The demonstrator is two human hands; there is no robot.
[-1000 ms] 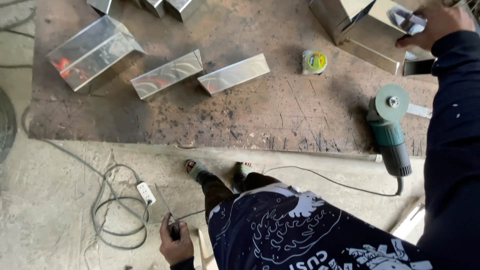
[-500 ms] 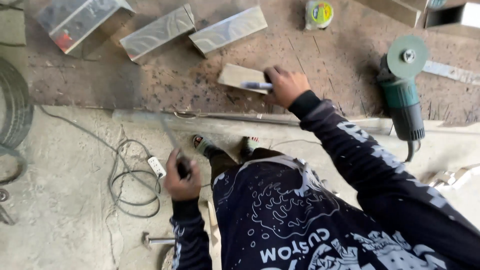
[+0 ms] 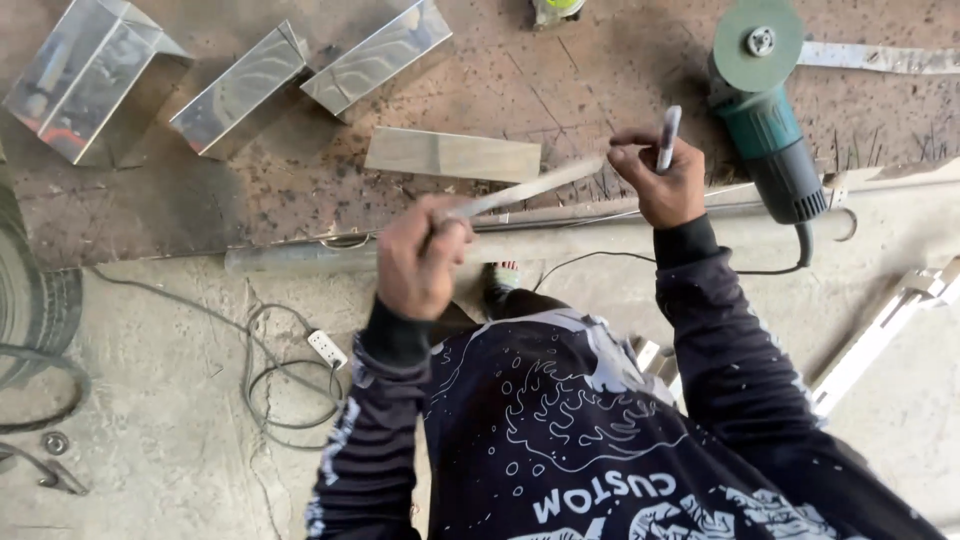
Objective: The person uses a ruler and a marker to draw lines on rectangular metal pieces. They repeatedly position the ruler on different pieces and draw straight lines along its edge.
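My left hand [image 3: 422,256] grips one end of a thin flat metal strip [image 3: 530,188] that runs up and right to my right hand [image 3: 662,176]. My right hand holds the strip's other end together with a white marker pen [image 3: 667,136], which points upward. Just beyond the strip, a flat folded metal piece [image 3: 452,155] lies on the rusty steel work plate [image 3: 300,190]. Both hands are raised over the plate's near edge.
Three shiny bent sheet-metal pieces [image 3: 90,85] [image 3: 240,90] [image 3: 378,58] lie at the back left. A green angle grinder [image 3: 768,110] rests at right, its cable trailing down. A tape measure [image 3: 556,10] sits at the top. Grey cable and a plug strip [image 3: 327,348] lie on the concrete floor.
My left hand rose from the floor with the strip, which now spans both hands. My right hand let go of the flat piece on the plate and lifted, still holding the marker.
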